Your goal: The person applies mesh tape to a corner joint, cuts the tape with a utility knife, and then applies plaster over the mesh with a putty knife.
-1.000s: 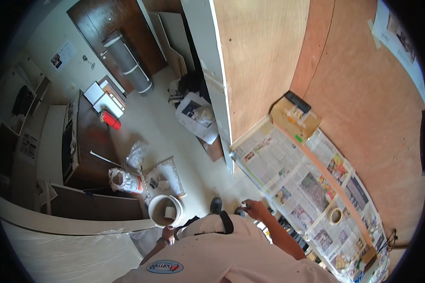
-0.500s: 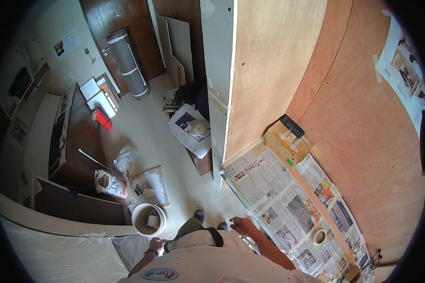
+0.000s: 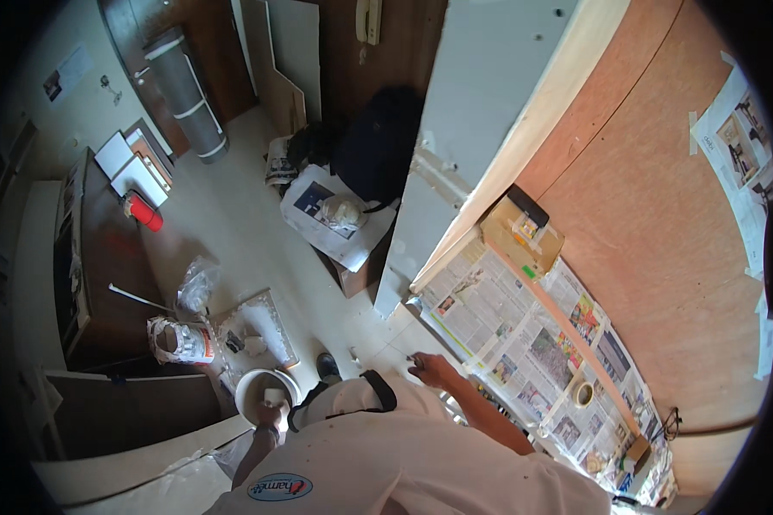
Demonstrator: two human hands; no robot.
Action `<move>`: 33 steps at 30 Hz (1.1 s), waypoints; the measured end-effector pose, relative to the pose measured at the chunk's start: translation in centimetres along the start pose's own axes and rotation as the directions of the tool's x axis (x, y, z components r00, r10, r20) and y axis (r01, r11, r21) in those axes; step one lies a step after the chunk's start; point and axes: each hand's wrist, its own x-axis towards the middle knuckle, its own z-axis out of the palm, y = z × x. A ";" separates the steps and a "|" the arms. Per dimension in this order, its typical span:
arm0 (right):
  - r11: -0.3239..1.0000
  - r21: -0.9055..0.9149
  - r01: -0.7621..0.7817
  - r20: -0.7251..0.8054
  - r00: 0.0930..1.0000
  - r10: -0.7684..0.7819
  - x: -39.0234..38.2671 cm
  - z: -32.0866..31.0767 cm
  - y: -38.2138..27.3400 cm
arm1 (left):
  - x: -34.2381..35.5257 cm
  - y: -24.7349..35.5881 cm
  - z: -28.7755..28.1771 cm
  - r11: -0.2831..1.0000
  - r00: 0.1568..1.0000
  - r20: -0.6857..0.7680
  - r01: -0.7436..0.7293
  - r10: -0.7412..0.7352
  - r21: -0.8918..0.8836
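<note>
At the lower left, my left hand (image 3: 270,416) reaches over the near rim of a white bucket (image 3: 243,396). Its fingers meet a small white block (image 3: 274,396) inside; whether they grip it is too small to make out. My right hand (image 3: 435,372) is out to the right of my body, above the floor by the newspaper edge. Its fingers are closed, with a small dark tip showing at them; what it belongs to is not clear.
A smeared board (image 3: 266,326) and a plaster-streaked tub (image 3: 180,341) stand beyond the bucket. Newspaper sheets (image 3: 498,326) cover the floor at right, with a tape roll (image 3: 583,394) and a cardboard box (image 3: 511,233). A grey wall end (image 3: 477,120) juts out ahead.
My left hand has gone from beside my body to the bucket, reaching the white block. My right hand stays out to the right, still closed. The view has turned somewhat.
</note>
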 end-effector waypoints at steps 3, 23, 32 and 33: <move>0.996 0.027 0.085 -0.033 0.996 -0.085 3.4 1.1 -4.6 | 4.0 -5.3 -0.8 0.972 0.984 -0.044 0.162 -0.171 -0.172; 0.931 0.047 0.361 -0.218 0.914 -0.343 14.2 -2.5 -22.1 | 8.8 -15.2 -5.6 0.882 0.818 0.491 0.433 -0.299 -0.184; 0.765 0.338 0.548 -0.764 0.634 -0.117 6.2 -19.6 -27.6 | 12.0 -15.8 -9.7 0.935 0.841 0.492 0.328 -0.225 -0.132; 0.278 0.672 0.686 -0.727 0.683 0.072 5.1 -21.0 -27.3 | 12.2 -15.9 -10.1 0.941 0.847 0.483 0.315 -0.221 -0.123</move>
